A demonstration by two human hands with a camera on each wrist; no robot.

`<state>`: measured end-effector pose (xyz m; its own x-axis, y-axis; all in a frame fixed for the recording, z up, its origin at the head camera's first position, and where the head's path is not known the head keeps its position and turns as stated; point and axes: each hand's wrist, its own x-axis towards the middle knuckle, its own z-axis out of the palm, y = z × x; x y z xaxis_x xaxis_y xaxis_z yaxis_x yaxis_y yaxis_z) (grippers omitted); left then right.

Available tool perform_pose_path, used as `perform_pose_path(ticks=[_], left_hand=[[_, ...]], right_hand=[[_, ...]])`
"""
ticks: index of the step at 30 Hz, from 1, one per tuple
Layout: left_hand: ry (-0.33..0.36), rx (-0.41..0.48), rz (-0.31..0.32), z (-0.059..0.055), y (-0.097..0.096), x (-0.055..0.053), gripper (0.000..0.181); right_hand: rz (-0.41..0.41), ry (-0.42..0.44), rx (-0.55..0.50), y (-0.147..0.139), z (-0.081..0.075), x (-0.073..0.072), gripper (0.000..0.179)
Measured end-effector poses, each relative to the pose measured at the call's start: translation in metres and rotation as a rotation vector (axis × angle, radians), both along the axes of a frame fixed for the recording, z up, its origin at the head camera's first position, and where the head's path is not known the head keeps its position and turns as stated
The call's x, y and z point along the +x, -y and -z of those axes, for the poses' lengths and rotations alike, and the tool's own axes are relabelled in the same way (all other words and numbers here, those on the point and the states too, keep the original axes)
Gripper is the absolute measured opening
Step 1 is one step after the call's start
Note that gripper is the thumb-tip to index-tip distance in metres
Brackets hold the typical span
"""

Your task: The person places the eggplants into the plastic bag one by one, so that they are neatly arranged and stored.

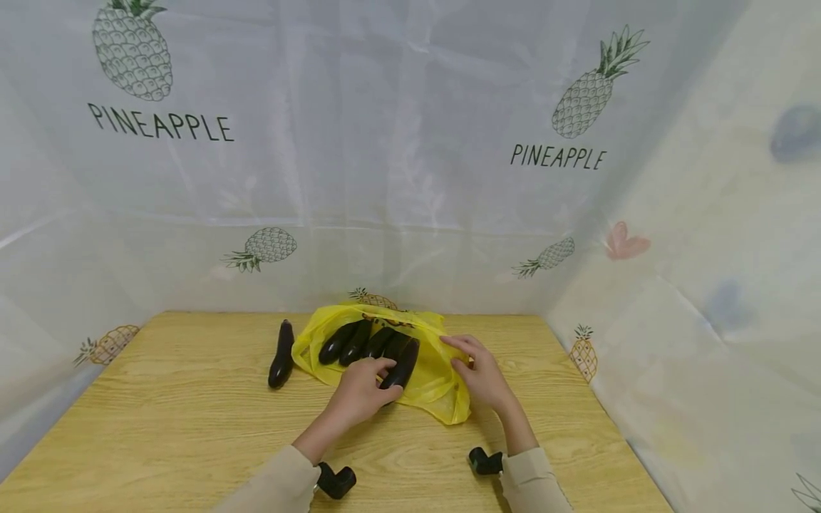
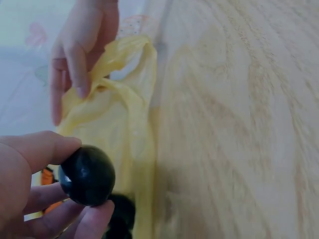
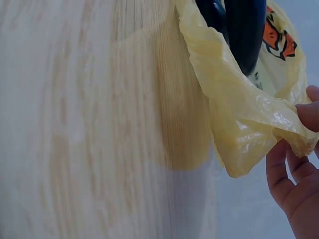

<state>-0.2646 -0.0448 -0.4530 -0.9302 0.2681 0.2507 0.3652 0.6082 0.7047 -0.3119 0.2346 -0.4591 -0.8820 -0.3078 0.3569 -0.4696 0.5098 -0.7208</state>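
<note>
My left hand grips a dark, glossy eggplant between thumb and fingers at the mouth of a yellow plastic bag. Seen from the left wrist, the rounded end of this eggplant points toward the camera. Several more eggplants lie side by side inside the bag. On the bag's right side, my right hand pinches its edge and holds it up, with the thumb on one side and fingers on the other in the right wrist view. Part of the held eggplant is hidden behind the left fingers.
Left of the bag, a single eggplant lies on the wooden table. Pineapple-printed sheeting closes off the back and both sides. Black wrist devices stick out beside both sleeves.
</note>
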Motion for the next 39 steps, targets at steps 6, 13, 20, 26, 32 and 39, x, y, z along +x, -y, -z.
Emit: perform_pose_path(ticks=[6, 13, 20, 26, 32, 39], left_hand=[[-0.02, -0.027, -0.06, 0.008, -0.021, -0.008, 0.048], [-0.052, -0.043, -0.111, 0.017, -0.036, -0.014, 0.048], [-0.073, -0.048, -0.148, 0.025, -0.04, -0.018, 0.047], [-0.077, -0.062, -0.149, 0.024, -0.04, -0.017, 0.046], [-0.047, -0.112, -0.133, 0.017, -0.041, -0.014, 0.051], [-0.059, -0.091, -0.158, 0.017, -0.046, -0.017, 0.046]], right_hand=[[0.002, 0.0, 0.008, 0.0, 0.0, 0.0, 0.049], [0.017, 0.005, 0.014, 0.0, 0.0, 0.0, 0.049], [0.01, -0.002, 0.008, 0.001, -0.001, 0.0, 0.049], [0.008, 0.008, 0.018, 0.0, -0.001, 0.0, 0.049], [0.003, 0.006, 0.017, -0.001, 0.0, -0.001, 0.049], [0.006, 0.01, 0.017, 0.0, 0.001, -0.001, 0.049]])
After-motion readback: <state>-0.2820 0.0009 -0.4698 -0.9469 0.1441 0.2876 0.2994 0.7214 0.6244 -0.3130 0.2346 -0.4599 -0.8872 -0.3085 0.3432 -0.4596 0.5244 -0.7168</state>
